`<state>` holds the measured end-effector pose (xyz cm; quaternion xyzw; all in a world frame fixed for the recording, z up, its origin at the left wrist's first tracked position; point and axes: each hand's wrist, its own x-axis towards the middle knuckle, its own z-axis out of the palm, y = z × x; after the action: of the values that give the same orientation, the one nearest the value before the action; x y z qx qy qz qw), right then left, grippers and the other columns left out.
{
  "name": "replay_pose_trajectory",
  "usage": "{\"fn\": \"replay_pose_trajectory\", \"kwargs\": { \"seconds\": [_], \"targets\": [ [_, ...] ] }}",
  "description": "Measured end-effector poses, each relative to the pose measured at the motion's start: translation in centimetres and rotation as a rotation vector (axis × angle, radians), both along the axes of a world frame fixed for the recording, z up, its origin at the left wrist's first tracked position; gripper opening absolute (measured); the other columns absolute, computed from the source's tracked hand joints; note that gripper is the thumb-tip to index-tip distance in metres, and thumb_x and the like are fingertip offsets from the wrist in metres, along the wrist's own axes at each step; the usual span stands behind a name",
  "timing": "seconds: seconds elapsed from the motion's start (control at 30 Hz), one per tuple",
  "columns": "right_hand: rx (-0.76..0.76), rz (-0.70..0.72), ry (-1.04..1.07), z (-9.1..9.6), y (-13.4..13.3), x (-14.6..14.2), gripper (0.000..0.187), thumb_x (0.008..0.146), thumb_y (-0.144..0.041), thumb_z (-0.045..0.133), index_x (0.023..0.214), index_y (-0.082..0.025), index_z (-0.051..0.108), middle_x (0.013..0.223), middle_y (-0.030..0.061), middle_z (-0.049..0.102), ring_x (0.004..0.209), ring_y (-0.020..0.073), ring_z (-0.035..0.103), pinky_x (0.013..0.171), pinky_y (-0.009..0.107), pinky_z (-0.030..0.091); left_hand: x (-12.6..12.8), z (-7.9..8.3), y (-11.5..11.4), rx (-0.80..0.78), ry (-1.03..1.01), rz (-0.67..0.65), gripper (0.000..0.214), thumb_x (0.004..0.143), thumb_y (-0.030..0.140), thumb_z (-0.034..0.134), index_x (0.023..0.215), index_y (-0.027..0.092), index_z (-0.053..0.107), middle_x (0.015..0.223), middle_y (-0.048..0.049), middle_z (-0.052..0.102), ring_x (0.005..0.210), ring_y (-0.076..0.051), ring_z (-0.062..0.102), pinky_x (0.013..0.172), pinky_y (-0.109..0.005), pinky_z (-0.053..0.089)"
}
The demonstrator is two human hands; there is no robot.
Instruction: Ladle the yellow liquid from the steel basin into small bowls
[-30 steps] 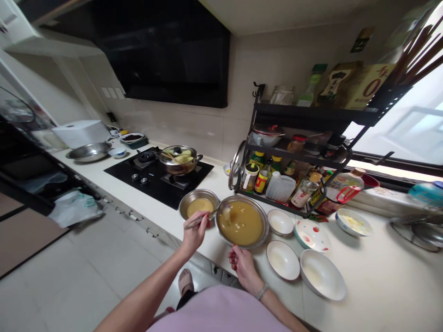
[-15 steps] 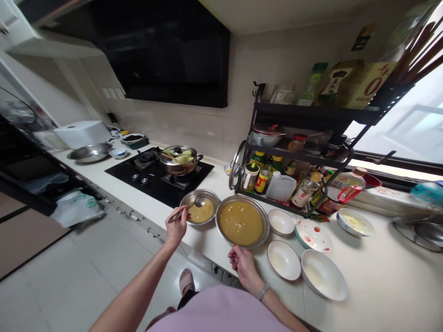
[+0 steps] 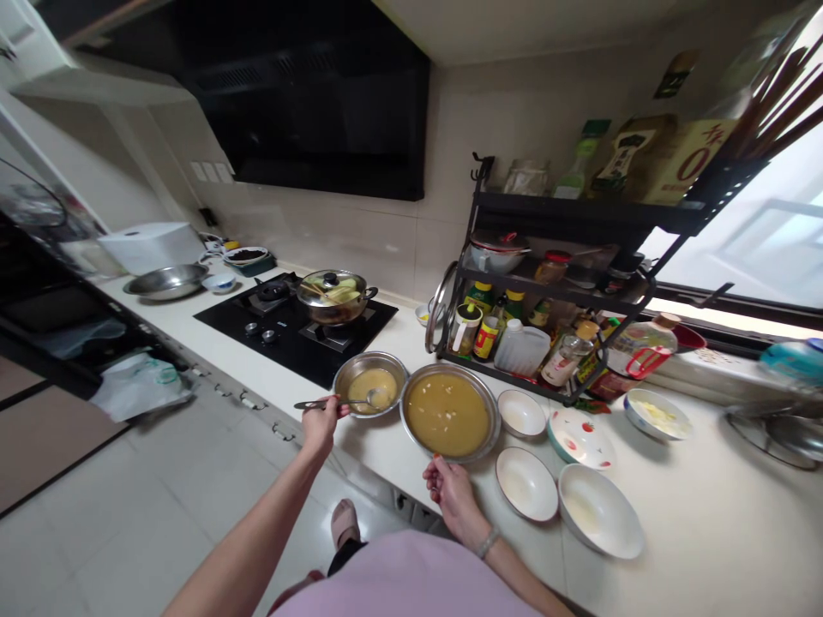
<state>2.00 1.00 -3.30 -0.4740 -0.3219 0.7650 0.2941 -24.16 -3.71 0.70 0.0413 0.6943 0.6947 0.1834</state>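
Observation:
My left hand (image 3: 320,422) is closed round the handle of a metal ladle (image 3: 351,401). The ladle's bowl rests in the yellow liquid of the small steel bowl (image 3: 347,370). Right of it stands a large steel bowl (image 3: 492,410) filled with the same yellow-brown liquid. My right hand (image 3: 446,484) pinches the near rim of that large bowl, fingers curled.
Several white bowls (image 3: 525,483) and a strawberry-patterned plate (image 3: 580,437) lie to the right. A black rack (image 3: 553,283) of bottles and jars stands behind. A lidded pot (image 3: 334,296) sits on the black hob (image 3: 283,334). A steel basin (image 3: 165,281) is at far left.
My left hand carried the ladle from the large bowl leftward to the small bowl and lowered its bowl into the liquid there. My right hand stayed on the rim.

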Motion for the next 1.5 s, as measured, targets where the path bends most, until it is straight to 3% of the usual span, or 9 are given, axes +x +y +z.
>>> {"fn": "replay_pose_trajectory", "kwargs": {
  "seconds": [0.17,0.37,0.63,0.93,1.13,1.27,1.33,1.4,1.5],
  "targets": [
    [-0.004,0.006,-0.008,0.0,0.0,0.0,0.039,0.058,-0.051,0.075,0.059,-0.017,0.056,0.057,0.0019,0.058,0.047,0.0083,0.047,0.043,0.02,0.027,-0.1,0.6,0.1,0.051,-0.08,0.068,0.008,0.071,0.009,0.059,0.066,0.015,0.06,0.054,-0.0029,0.065,0.047,-0.017,0.065,0.061,-0.032,0.058],
    [-0.002,-0.002,-0.002,0.2,-0.1,-0.1,0.04,0.057,-0.052,0.074,0.06,-0.017,0.056,0.057,0.0012,0.058,0.047,0.0082,0.046,0.043,0.02,0.027,-0.2,1.3,-0.4,0.109,-0.045,0.043,0.002,0.07,0.012,0.059,0.071,0.012,0.061,0.053,-0.003,0.065,0.044,-0.016,0.064,0.054,-0.03,0.058],
    [-0.002,0.002,-0.001,0.1,-0.1,-0.1,0.038,0.061,-0.05,0.074,0.06,-0.017,0.056,0.055,0.0012,0.058,0.047,0.0083,0.046,0.043,0.02,0.027,0.7,2.8,-0.4,0.12,-0.017,0.016,0.009,0.069,0.019,0.063,0.073,0.011,0.062,0.055,-0.0037,0.065,0.046,-0.017,0.064,0.058,-0.035,0.059],
    [-0.018,0.001,0.019,0.1,0.0,0.0,0.041,0.059,-0.053,0.076,0.06,-0.017,0.056,0.055,0.0015,0.059,0.047,0.0084,0.046,0.042,0.019,0.027,4.3,5.4,0.6,0.145,0.064,-0.188,0.01,0.076,0.025,0.063,0.079,0.016,0.064,0.056,-0.0037,0.066,0.052,-0.02,0.066,0.061,-0.035,0.057],
    [-0.028,0.149,0.016,1.1,-0.5,0.4,0.04,0.061,-0.052,0.074,0.062,-0.018,0.055,0.054,0.0006,0.059,0.044,0.0085,0.046,0.041,0.019,0.025,7.5,5.5,0.9,0.071,0.501,-0.456,0.014,0.077,0.03,0.064,0.085,0.019,0.07,0.065,-0.0056,0.068,0.053,-0.019,0.064,0.054,-0.03,0.053],
    [0.217,0.198,-0.024,3.6,-0.4,0.9,0.037,0.068,-0.052,0.071,0.063,-0.018,0.055,0.056,0.0011,0.059,0.044,0.0094,0.046,0.039,0.02,0.026,9.2,5.3,1.0,0.011,0.905,-0.678,0.015,0.085,0.023,0.055,0.087,0.02,0.07,0.072,-0.005,0.065,0.056,-0.014,0.06,0.058,-0.025,0.05],
    [0.452,0.143,-0.093,5.4,-0.1,1.2,0.031,0.072,-0.047,0.07,0.07,-0.019,0.059,0.06,0.0011,0.06,0.047,0.0111,0.049,0.04,0.021,0.032,9.9,5.1,1.1,-0.031,1.085,-0.774,0.019,0.088,0.019,0.049,0.094,0.019,0.067,0.077,-0.0058,0.064,0.063,-0.014,0.061,0.061,-0.025,0.049],
    [0.737,0.076,-0.123,7.1,0.3,1.5,0.021,0.075,-0.037,0.069,0.085,-0.019,0.062,0.07,0.0017,0.062,0.058,0.0135,0.056,0.052,0.022,0.045,10.5,5.0,1.2,-0.09,1.233,-0.857,0.02,0.089,0.015,0.047,0.099,0.017,0.064,0.082,-0.0064,0.064,0.068,-0.015,0.061,0.064,-0.025,0.049],
    [1.132,0.102,-0.177,8.9,0.7,1.8,0.025,0.083,-0.022,0.058,0.108,-0.02,0.061,0.089,0.005,0.064,0.064,0.0134,0.058,0.062,0.026,0.052,11.5,5.4,1.4,-0.172,1.342,-1.016,0.019,0.09,0.012,0.044,0.098,0.014,0.061,0.083,-0.006,0.06,0.07,-0.015,0.059,0.063,-0.025,0.048]
  ]
}}
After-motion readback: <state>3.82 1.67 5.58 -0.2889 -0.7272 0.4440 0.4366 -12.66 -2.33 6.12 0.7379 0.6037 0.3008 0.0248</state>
